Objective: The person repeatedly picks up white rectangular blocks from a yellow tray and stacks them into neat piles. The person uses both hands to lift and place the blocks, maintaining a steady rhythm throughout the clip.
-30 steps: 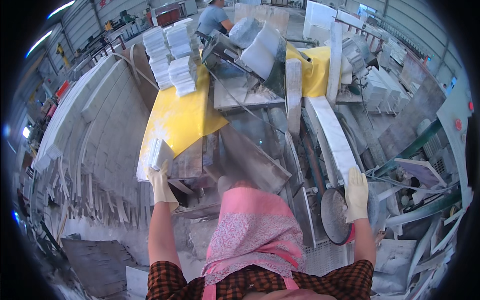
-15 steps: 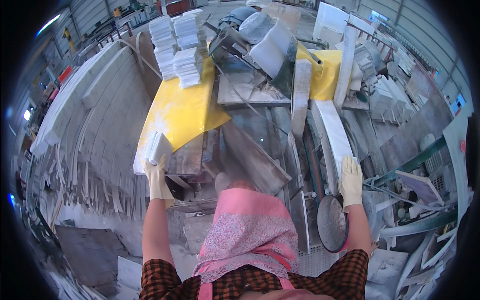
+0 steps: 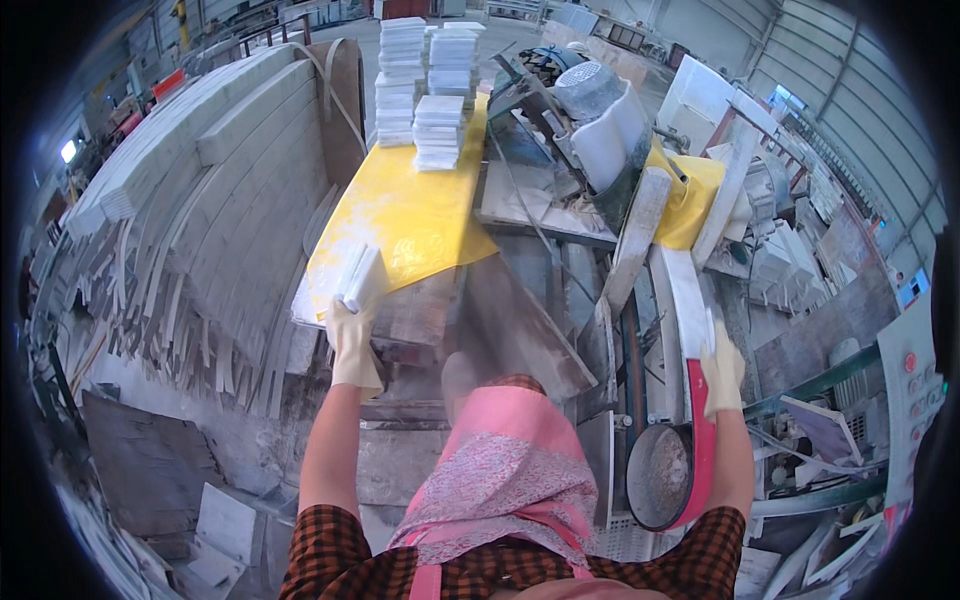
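My left hand, in a cream rubber glove, grips a small stack of thin white tiles held upright. The stack is at the near end of a bench covered with a yellow sheet. My right hand, gloved alike, is beside a narrow conveyor with its fingers stretched forward and partly blurred. On that conveyor lies a white strip of tiles, its near end level with my right fingers. Between that end and the roller, the red belt is bare.
Tall piles of white tiles stand at the bench's far end. Long stone slabs lean on the left. A dusty machine with a motor stands ahead, near a yellow flap. A control panel is at far right.
The white strip has moved forward along the conveyor, baring red belt behind it. My right hand has shifted off its end to the belt's right side. My left hand still holds the tiles.
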A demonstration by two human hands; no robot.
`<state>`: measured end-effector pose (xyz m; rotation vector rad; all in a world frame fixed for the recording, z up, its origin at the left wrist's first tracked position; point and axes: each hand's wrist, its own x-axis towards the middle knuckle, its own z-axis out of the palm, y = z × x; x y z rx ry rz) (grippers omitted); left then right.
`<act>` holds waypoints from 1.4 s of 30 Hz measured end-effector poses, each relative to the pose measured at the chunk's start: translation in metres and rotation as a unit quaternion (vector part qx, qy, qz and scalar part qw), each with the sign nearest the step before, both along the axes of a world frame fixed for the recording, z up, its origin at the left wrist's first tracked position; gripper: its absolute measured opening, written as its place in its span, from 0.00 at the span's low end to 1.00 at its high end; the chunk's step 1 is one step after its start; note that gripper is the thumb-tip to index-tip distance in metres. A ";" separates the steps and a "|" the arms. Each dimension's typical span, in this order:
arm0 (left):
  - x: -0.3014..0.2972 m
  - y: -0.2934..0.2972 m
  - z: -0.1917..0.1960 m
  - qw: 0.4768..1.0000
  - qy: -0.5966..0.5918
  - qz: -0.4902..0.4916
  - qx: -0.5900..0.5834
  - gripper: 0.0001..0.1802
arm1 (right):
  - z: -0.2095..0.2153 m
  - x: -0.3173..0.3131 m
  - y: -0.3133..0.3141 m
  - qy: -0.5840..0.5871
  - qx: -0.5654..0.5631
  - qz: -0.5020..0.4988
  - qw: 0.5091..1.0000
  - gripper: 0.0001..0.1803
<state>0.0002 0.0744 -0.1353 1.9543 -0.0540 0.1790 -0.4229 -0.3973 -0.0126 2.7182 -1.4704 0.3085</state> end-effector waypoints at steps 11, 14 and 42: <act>-0.013 -0.004 0.019 1.000 0.005 -0.016 -0.017 0.32 | -0.019 0.318 0.291 -0.541 0.558 0.172 0.605 0.16; -0.013 0.006 0.028 0.996 0.035 -0.071 -0.031 0.39 | -0.035 0.355 0.352 -0.506 0.590 0.113 0.619 0.22; -0.043 -0.023 0.041 0.996 -0.023 0.090 0.011 0.40 | -0.043 0.098 0.103 -0.140 0.014 0.334 0.932 0.26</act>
